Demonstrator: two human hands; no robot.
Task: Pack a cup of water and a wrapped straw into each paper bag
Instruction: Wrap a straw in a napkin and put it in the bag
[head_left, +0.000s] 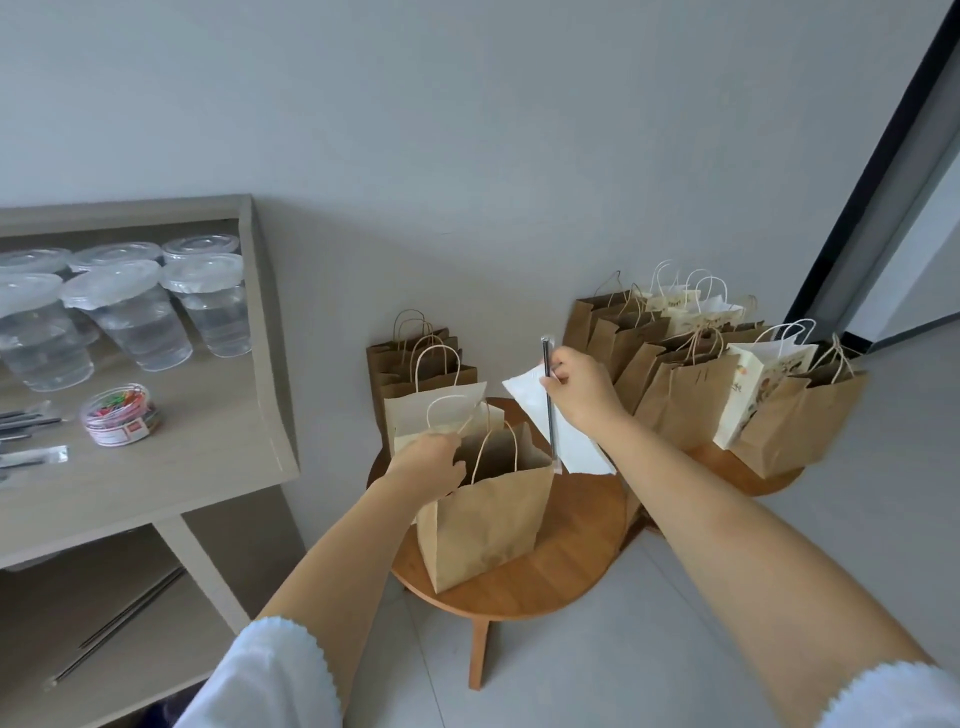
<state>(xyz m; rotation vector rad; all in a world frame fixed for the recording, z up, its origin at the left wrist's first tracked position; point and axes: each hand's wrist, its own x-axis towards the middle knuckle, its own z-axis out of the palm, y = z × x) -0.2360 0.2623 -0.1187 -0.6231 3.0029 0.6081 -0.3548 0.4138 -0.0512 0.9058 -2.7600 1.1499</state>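
Now to be lowered end-first: wrapped straw (549, 410), pinched upright near its top in the right hand (579, 392) together with a white paper slip (561, 431), lower tip hanging just beside the right rim of the open brown paper bag (488, 512). Best done by shifting leftward over the mouth, keeping it vertical, then letting go only once well inside, so as not to snag on the twisted handle or slide down outside the wall. Left hand (431, 462) curled over the bag's left rim, gripping the edge and holding the mouth apart; worth keeping that hold firm, since light paper looks likely to tip or fold shut. Bag standing at the middle of the round wooden tabletop (576, 561), between both hands. Cannot tell whether a cup already sits inside. Lidded cups of water (135, 317) waiting well apart, on the shelf (218, 436) to the left, with more wrapped straws (31, 457) at its left edge
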